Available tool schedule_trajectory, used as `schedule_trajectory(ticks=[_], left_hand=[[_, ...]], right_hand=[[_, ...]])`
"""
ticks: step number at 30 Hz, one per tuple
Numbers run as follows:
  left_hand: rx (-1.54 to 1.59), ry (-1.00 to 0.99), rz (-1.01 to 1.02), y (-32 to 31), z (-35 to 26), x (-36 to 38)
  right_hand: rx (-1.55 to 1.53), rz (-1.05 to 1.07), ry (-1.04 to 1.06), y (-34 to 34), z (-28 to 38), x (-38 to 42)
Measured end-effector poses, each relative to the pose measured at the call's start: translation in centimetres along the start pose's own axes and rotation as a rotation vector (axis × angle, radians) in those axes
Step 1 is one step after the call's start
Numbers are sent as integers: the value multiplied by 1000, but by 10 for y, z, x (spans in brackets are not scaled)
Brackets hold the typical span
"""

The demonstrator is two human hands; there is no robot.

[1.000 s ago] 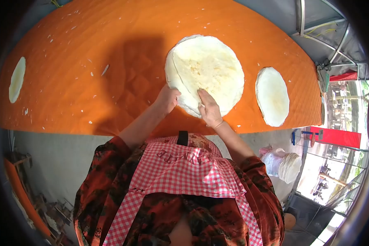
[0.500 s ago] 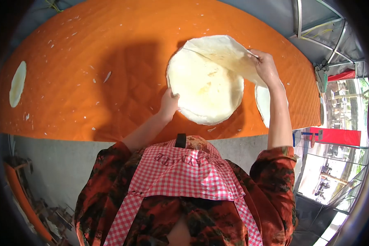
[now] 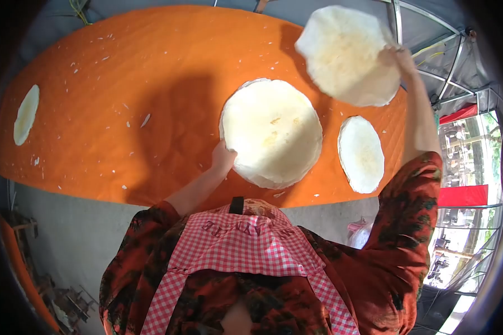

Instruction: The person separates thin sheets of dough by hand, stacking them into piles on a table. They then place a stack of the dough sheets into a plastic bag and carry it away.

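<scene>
Your right hand (image 3: 398,58), elbow bent and forearm reaching far right, is clamped on the right edge of a thin, pale, round flatbread (image 3: 349,61), raised above the far-right edge of the orange cloth-covered desk (image 3: 106,106). Well apart, your left hand (image 3: 223,158) touches the near-left rim of a round, cream-coloured flatbread stack (image 3: 271,131); its grip you cannot tell.

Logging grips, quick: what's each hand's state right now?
Left hand: touching round cream flatbread stack; grip unclear.
Right hand: closed, holding thin whitish round flatbread.

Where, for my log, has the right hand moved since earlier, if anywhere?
Yes: the right hand went up and rightward, crossing the cloth from near side to far right.
</scene>
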State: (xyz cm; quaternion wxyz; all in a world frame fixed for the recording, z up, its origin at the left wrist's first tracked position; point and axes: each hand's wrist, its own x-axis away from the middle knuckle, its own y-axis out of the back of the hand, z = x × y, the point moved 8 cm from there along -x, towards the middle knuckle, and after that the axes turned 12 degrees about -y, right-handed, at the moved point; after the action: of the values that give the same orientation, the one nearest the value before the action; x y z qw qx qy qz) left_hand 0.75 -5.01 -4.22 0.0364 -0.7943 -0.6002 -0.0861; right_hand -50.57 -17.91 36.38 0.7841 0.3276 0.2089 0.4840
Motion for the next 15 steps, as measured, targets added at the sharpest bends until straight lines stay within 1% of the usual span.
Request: schedule_trajectory(ticks=[1, 3, 4, 6, 7, 8, 9, 10, 11, 12, 13, 14, 15], left_hand=[[-6, 16, -3, 1, -2, 0], [-233, -131, -106, 9, -7, -5], [-350, -199, -158, 14, -11, -5], [-396, -168, -128, 19, -36, 5], [-417, -153, -115, 22, -45, 7], [-471, -189, -119, 24, -43, 3], [-524, -224, -117, 24, -39, 1], [-575, -259, -109, 22, -36, 1], [-560, -270, -112, 21, -35, 2], [-547, -284, -116, 21, -35, 2], [-539, -299, -118, 22, -36, 2], [-556, -296, -97, 22, -38, 3], [-574, -295, -73, 22, -44, 3]], right_hand=[[-9, -22, -18, 18, 46, 21], [106, -47, 121, 18, 84, 38], [161, -54, 189, 8, 96, 48], [241, -89, 215, -50, 114, 118], [372, -72, 280, -77, 84, 116], [351, -156, 193, -119, 81, 161], [562, -82, 75, -168, 70, 197], [549, -125, 232, -219, 37, 222], [545, -172, 390, -270, 4, 248], [553, -165, 440, -305, 26, 293], [504, -44, 380, -350, -17, 300], [438, -38, 401, -373, -32, 308], [372, -35, 420, -381, -29, 317]])
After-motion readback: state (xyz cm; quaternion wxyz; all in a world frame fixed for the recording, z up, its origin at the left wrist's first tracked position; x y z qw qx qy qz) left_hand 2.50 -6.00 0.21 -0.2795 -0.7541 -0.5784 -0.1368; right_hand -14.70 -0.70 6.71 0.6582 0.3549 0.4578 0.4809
